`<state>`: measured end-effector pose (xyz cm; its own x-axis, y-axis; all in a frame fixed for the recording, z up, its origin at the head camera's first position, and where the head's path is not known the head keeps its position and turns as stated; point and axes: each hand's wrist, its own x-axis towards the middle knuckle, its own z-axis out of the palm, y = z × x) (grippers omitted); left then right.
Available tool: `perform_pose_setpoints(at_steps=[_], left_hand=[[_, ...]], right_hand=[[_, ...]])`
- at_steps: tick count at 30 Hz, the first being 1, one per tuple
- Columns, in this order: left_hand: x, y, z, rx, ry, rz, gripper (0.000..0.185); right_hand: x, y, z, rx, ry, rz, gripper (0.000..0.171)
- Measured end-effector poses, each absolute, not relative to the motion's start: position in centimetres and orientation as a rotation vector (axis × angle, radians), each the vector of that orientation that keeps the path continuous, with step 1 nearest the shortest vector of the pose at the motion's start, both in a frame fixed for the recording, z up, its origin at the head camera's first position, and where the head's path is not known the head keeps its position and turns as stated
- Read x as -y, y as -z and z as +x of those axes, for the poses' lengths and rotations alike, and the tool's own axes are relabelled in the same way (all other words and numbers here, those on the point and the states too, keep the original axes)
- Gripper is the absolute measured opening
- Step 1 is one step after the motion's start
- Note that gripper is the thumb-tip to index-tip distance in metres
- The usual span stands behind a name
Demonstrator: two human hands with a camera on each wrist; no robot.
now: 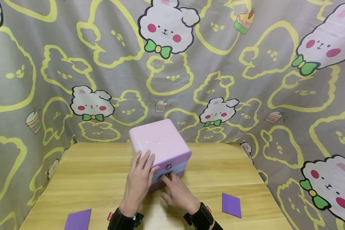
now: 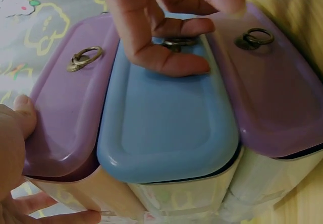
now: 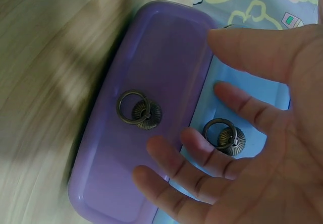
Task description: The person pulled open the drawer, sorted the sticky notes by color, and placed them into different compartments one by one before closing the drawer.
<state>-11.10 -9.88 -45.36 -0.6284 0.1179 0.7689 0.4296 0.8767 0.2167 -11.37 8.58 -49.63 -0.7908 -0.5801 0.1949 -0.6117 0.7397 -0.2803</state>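
pink drawer box [image 1: 161, 145] near the desk's [image 1: 97, 172] far edge, centre. left hand [image 1: 139, 179] rests flat on its near top corner, fingers straight. right hand [image 1: 176, 191], fingers loosely spread, reaches the blue drawer's ring pull [image 3: 224, 135], gripping nothing.

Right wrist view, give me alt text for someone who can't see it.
An open right hand reaches toward the blue drawer of a small box, fingers near its brass ring pull. Beside it, a purple drawer carries its own ring pull; the wooden table is blurred.
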Motion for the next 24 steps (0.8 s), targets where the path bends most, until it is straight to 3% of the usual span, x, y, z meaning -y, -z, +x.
perform_pose_setpoints(at_steps=[8,14,20,24], left_hand=[[9.6,45.5,-11.2,2.189,0.443,-0.398,0.056],[10.0,45.4,-11.2,2.222,0.504,-0.431,0.045],[10.8,45.2,-11.3,2.254,0.587,-0.482,0.081],[10.9,45.2,-11.6,2.243,0.579,-0.493,0.088]], right_hand=[[-8.4,49.8,-11.7,2.771,-0.496,0.983,0.047],[-8.4,50.0,-11.7,2.7,-0.513,0.98,0.043],[-8.8,50.5,-11.5,2.729,-0.527,0.956,0.046],[-9.1,50.6,-11.4,2.743,-0.55,0.967,0.046]])
